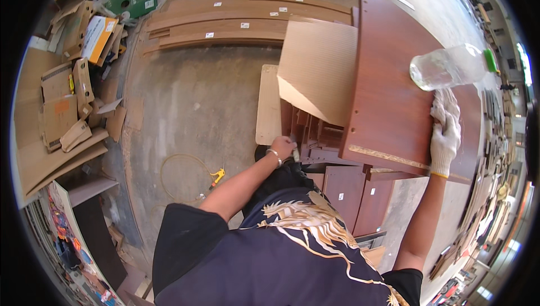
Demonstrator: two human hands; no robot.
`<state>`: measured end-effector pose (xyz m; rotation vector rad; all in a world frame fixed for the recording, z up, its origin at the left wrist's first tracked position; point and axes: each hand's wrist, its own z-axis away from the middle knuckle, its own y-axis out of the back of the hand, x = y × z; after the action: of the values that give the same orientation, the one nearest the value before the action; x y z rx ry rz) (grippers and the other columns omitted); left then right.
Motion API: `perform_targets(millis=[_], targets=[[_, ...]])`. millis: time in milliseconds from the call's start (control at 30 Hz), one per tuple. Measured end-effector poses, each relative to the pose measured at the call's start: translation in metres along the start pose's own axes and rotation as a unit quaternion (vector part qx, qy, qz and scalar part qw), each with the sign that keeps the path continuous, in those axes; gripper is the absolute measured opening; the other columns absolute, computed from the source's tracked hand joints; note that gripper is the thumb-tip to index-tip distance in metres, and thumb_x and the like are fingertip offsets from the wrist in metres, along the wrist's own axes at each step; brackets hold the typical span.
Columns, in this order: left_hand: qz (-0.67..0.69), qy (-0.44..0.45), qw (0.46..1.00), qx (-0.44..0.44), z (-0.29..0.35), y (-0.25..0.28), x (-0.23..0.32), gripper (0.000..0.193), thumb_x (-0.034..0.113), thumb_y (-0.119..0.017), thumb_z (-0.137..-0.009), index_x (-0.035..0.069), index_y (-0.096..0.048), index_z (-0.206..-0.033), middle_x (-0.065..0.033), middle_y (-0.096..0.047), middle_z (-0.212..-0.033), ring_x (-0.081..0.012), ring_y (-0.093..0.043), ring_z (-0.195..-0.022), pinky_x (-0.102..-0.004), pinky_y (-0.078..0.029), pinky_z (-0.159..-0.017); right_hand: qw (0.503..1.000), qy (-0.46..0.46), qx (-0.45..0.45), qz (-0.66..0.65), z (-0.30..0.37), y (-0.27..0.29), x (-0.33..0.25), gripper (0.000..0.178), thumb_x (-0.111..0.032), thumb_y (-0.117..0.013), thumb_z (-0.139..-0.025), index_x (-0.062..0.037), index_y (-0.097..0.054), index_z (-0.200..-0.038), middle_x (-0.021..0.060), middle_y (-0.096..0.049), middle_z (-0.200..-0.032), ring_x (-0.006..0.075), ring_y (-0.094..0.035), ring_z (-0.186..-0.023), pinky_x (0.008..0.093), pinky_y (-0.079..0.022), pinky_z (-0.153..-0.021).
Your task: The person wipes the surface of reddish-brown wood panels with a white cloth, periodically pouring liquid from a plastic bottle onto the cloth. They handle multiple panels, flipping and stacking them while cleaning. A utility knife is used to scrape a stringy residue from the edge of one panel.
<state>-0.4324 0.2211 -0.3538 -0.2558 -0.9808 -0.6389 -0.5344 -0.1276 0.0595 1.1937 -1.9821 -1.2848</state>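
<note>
Our left forearm (243,186) angles from the near left toward the middle, a bracelet (276,158) around its wrist (271,161); our bare left hand (284,148) curls its fingers, how tightly is unclear. Our right forearm (424,210) reaches farther out, our right hand (446,128) in a white knitted glove (442,159), fingers (446,103) extended toward the far side.

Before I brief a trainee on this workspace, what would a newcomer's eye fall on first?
Probably the large reddish-brown board at right, with a clear green-capped bottle on it and the person's white-gloved right hand just below the bottle in view. Next might come the bright yellow tool on the floor to the left, then the cardboard heap beyond.
</note>
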Motion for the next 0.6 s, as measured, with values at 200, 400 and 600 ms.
perform_targets(millis=[200,400,600], targets=[[0.221,-0.018,0.975,-0.011,0.001,-0.046,0.068,0.025,0.019,-0.077,-0.099,0.001,-0.073,-0.083,-0.0041,-0.067,-0.065,-0.0129,-0.062,-0.053,-0.0306,-0.048,-0.047,0.999,-0.022,0.026,0.018,0.051,0.01,0.012,0.038,0.004,-0.063,-0.09,-0.0053,-0.072,-0.125,0.0212,-0.069,-0.129,0.038,-0.066,-0.123,0.0445,-0.049,-0.109],[0.222,-0.01,0.974,-0.033,-0.004,-0.06,0.08,0.026,0.02,-0.076,-0.1,0.002,-0.07,-0.083,-0.005,-0.07,-0.07,-0.0117,-0.063,-0.055,-0.0279,-0.046,-0.047,0.995,-0.058,0.029,-0.069,0.059,0.011,0.003,0.041,0.008,-0.061,-0.089,-0.005,-0.072,-0.127,0.018,-0.07,-0.133,0.0343,-0.066,-0.125,0.0427,-0.047,-0.112],[-0.047,-0.125,0.983,0.123,-0.03,-0.084,0.064,0.031,0.026,-0.079,-0.096,-0.002,-0.071,-0.083,-0.0141,-0.071,-0.07,-0.0215,-0.069,-0.059,-0.0386,-0.053,-0.055,0.994,-0.077,0.042,-0.068,0.052,0.014,-0.014,0.042,0.008,-0.062,-0.09,-0.0056,-0.072,-0.128,0.0183,-0.069,-0.138,0.0341,-0.064,-0.129,0.0419,-0.046,-0.113]])
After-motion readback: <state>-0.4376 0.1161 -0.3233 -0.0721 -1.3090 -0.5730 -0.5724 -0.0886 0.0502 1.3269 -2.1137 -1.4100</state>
